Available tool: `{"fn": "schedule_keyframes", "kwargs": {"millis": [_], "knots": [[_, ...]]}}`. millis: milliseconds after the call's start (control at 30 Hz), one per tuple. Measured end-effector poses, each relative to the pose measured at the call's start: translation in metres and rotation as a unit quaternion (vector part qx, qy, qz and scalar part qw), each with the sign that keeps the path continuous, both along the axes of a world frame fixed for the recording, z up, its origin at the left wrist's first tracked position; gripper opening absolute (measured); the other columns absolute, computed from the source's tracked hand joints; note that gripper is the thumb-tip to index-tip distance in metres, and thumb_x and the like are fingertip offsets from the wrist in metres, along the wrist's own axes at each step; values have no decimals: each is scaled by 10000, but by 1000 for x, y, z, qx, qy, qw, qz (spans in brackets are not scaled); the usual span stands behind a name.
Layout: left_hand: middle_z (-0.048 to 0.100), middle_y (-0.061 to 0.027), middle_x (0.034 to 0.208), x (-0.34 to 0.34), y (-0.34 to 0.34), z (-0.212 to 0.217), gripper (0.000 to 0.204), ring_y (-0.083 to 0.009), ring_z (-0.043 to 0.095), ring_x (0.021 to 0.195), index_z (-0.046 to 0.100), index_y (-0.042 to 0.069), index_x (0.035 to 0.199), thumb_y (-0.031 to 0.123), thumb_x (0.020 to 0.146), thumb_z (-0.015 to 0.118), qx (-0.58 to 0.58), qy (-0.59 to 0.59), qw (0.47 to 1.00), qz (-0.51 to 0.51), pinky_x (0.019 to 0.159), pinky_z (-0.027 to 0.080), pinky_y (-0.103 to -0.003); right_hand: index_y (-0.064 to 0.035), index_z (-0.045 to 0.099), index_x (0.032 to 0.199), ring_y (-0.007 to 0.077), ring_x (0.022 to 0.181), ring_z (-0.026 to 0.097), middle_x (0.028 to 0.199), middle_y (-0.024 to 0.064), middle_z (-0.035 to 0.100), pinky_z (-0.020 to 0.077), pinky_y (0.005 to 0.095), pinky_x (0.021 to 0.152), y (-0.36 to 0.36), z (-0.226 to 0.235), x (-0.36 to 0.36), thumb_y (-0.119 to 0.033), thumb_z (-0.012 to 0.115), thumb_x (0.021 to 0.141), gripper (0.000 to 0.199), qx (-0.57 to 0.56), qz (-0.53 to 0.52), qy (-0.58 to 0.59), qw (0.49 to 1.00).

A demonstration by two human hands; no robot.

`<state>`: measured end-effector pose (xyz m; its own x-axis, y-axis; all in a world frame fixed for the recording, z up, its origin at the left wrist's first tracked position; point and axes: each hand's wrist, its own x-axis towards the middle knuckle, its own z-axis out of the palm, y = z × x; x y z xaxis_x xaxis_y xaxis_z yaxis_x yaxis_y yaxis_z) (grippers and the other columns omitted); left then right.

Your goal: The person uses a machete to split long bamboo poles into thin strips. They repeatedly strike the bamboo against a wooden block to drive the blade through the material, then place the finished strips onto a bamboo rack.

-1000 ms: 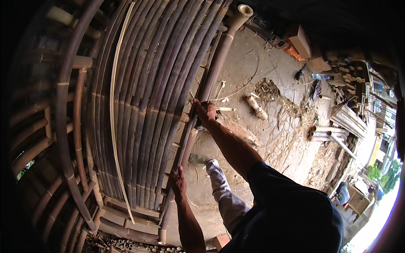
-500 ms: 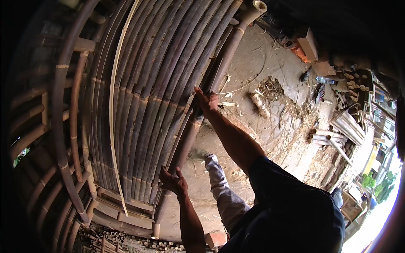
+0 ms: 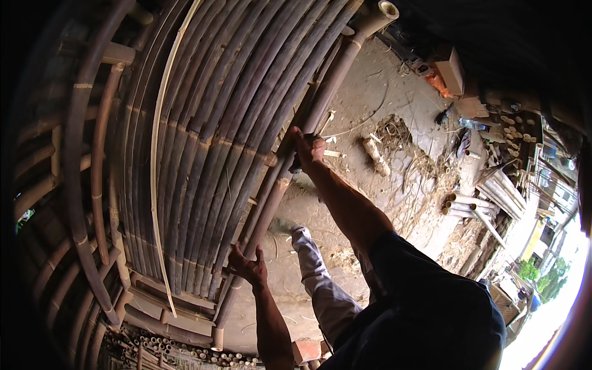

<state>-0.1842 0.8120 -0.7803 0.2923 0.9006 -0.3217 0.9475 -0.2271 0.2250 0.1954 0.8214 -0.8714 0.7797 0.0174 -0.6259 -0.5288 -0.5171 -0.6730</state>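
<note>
A bamboo bench or bed frame is in front of me, its deck of long dark bamboo slats [image 3: 213, 145] lying side by side. A thick round bamboo rail [image 3: 330, 92] runs along its right edge, and a narrow gap separates it from the outermost slat. My left hand [image 3: 250, 266] is near the lower end of this rail, thumb and fingers apart, fingertips by the slat ends. Farther up, my right hand [image 3: 309, 150] is curled at the rail with the index finger pointing toward the slats. Something dark shows beneath it, too shadowed to name.
A pale thin bamboo strip [image 3: 158, 154] lies lengthwise over the slats. Bamboo railings [image 3: 80, 160] rise at left. On the dirt floor are a short bamboo piece [image 3: 376, 157], fibre scraps and a stack of bamboo poles [image 3: 472, 203]. A brick [image 3: 306, 350] is near my feet.
The gap between the outermost slat and the rail looks wider, with short crosspieces now showing in it. My left hand's fingers have spread, and my right hand has shifted slightly right. The view has turned a little.
</note>
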Motion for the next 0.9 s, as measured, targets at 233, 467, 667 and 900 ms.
{"fn": "schedule_keyframes", "kwargs": {"millis": [233,467,667,900], "knots": [[61,-206,1626,-28,-18,-36,1018,-394,26,1503,77,106,1577,773,878,398,-136,61,981,125,1123,127,-680,-37,594,745,127,503,535,596,33,568,439,294,461,-71,51,-13,-372,786,828,395,81,-5,46,996],[84,-248,1612,-41,-5,-58,915,-429,35,1492,150,50,1559,615,935,509,-213,-36,969,119,1191,112,-536,5,543,1257,129,527,557,720,54,606,476,295,463,-143,77,3,-151,765,788,542,-134,108,52,984],[197,-251,1582,-177,-54,-44,728,-412,261,1441,271,6,1518,465,999,496,18,51,979,196,1151,275,-504,-43,529,1225,112,608,543,734,-5,543,471,307,547,-222,60,21,-61,739,738,530,-168,231,-103,953],[165,-214,1608,-266,-38,-58,780,-346,173,1489,175,1,1544,508,1010,432,-8,47,975,217,1198,161,-461,-60,522,1168,401,874,626,938,187,617,506,467,736,-208,107,-23,-132,787,765,488,-169,568,-198,780]]}}
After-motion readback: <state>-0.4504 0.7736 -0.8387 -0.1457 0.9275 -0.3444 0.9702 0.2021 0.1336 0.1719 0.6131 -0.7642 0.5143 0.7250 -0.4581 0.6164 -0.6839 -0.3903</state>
